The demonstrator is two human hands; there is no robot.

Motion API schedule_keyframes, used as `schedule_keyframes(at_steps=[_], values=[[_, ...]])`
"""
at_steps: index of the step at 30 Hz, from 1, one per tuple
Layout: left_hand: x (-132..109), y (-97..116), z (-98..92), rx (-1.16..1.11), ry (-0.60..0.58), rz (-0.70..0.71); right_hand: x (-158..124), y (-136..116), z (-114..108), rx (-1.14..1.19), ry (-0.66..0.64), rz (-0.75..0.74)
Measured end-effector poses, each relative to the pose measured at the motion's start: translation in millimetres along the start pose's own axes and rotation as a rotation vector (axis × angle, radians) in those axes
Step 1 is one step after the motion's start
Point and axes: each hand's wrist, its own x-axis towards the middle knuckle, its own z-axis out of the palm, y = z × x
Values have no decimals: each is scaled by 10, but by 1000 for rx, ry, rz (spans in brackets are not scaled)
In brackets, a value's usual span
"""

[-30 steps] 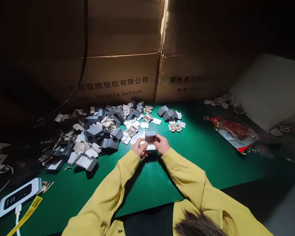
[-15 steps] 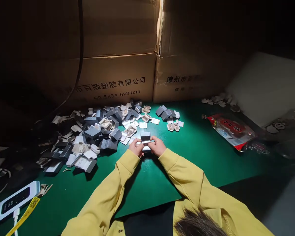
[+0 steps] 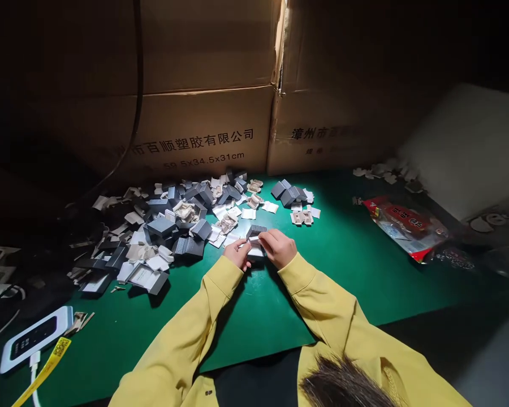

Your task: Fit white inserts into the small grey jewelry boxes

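Observation:
A small grey box with its lid raised and a white inside is held between my hands over the green table. My left hand is closed on the box's left side. My right hand is closed, thumb and fingertips pinched together at the box's right upper part. The fingertips cover much of the inside, so a small piece there cannot be made out. Left of my hands lies a heap of grey boxes mixed with white card inserts.
Large cardboard cartons stand along the back. A few grey boxes sit behind my hands. To the right lies a red and clear plastic packet. A white device with a cable rests at the front left.
My right hand has shifted slightly up and right and turned over the box. The box has tilted, with its lid now angled. My left hand stays on it.

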Motion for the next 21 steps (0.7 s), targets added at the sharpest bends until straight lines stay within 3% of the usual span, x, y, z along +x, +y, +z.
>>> schedule_keyframes(at_steps=[11,21], values=[[-9,-22,7,-43,-54,-3,1,-3,84,265,69,297],[-57,30,45,4,11,-49,1,19,125,133,44,445]])
